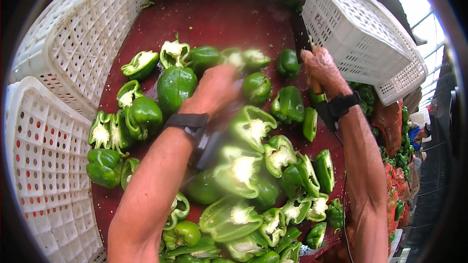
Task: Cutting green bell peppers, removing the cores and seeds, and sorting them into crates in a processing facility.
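Observation:
Halved and whole green bell peppers (177,89) lie over a dark red work surface (209,19), many with pale cores and seeds facing up. Motion smears my left hand (217,86), which reaches over the peppers left of centre; its fingers are too blurred to read. Close by it are a pepper half (256,59) and a rounded pepper (256,88). My right hand (321,68) is closed round a knife (301,31), whose dark blade points away from me beside a white crate. A whole pepper (288,63) sits just left of that hand. Some halves in the middle (239,170) are blurred.
White perforated plastic crates (80,44) line the left side, with another (46,165) nearer me. More white crates (358,31) stand tilted at the far right. Beyond my right arm are piles of peppers and orange-red net sacks (394,192). A thin dark cable (344,199) hangs beside that arm.

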{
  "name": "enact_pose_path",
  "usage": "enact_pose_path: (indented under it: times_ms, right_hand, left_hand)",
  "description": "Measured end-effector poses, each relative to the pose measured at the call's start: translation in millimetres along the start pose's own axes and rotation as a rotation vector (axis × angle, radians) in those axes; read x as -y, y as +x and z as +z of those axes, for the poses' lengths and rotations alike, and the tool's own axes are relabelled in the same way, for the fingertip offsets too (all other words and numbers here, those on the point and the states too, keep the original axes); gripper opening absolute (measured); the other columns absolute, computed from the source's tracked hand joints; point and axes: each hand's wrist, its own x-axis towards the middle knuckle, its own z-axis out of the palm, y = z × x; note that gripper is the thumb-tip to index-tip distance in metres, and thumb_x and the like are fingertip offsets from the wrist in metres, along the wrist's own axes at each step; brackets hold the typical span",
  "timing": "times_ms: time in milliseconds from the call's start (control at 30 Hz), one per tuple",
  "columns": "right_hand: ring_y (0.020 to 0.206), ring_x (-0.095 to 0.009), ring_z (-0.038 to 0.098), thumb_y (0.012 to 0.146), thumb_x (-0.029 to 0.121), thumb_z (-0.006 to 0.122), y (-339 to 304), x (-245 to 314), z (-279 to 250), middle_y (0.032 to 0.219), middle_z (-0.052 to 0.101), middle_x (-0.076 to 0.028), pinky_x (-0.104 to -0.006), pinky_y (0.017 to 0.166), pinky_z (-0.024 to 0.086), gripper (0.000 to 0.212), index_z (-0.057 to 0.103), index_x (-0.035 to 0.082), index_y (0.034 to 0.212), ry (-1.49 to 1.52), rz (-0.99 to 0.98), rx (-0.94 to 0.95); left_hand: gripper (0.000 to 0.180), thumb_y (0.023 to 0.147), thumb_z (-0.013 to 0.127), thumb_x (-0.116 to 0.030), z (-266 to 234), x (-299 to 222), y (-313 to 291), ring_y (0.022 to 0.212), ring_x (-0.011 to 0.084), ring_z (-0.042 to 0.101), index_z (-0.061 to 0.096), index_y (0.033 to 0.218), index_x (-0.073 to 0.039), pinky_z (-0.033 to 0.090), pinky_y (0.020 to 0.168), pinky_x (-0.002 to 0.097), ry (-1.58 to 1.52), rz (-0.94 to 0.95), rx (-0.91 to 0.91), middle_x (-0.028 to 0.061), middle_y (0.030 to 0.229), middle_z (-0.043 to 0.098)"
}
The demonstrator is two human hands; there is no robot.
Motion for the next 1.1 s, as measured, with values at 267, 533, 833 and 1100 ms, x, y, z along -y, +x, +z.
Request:
enact_pose_path:
  times_ms: [267,533,833,1100]
  right_hand:
    - [0.052,-0.029,0.065,0.092,0.020,0.050,-8,13,-14,0.069,0.063,-0.023,-0.0398,0.052,0.056,0.029,0.056,-0.008,0.084,0.029,-0.149,-0.370]
    - [0.059,-0.025,0.069,0.078,0.016,0.072,4,-63,31,0.066,0.066,-0.013,-0.0361,0.055,0.055,0.018,0.059,0.003,0.076,-0.068,-0.126,-0.039]
    - [0.078,-0.020,0.068,0.062,0.010,0.079,-28,-56,38,0.074,0.064,-0.007,-0.0335,0.072,0.052,0.024,0.061,0.011,0.078,-0.859,-0.635,0.186]
    - [0.044,-0.011,0.047,0.090,0.023,0.055,-94,6,-46,0.057,0.047,-0.001,-0.0280,0.042,0.040,0.024,0.056,0.002,0.079,0.462,0.218,0.341]
  left_hand:
    - [0.025,0.074,0.060,0.000,-4,-9,-4,0.090,0.0383,0.065,0.063,0.099,0.002,0.051,0.082,0.0428,-0.046,0.009,-0.016,0.0235,0.092,0.067]
    - [0.025,0.073,0.059,0.001,-1,-5,-1,0.088,0.0380,0.066,0.064,0.098,0.001,0.052,0.079,0.0419,-0.046,0.019,-0.031,0.0231,0.091,0.067]
    - [0.027,0.073,0.059,0.001,0,-3,-3,0.089,0.0375,0.065,0.064,0.099,0.001,0.052,0.081,0.0422,-0.051,0.010,-0.041,0.0226,0.092,0.067]
    - [0.024,0.075,0.058,-0.001,3,4,0,0.090,0.0360,0.065,0.063,0.099,0.002,0.052,0.082,0.0407,-0.026,0.018,-0.005,0.0215,0.093,0.067]
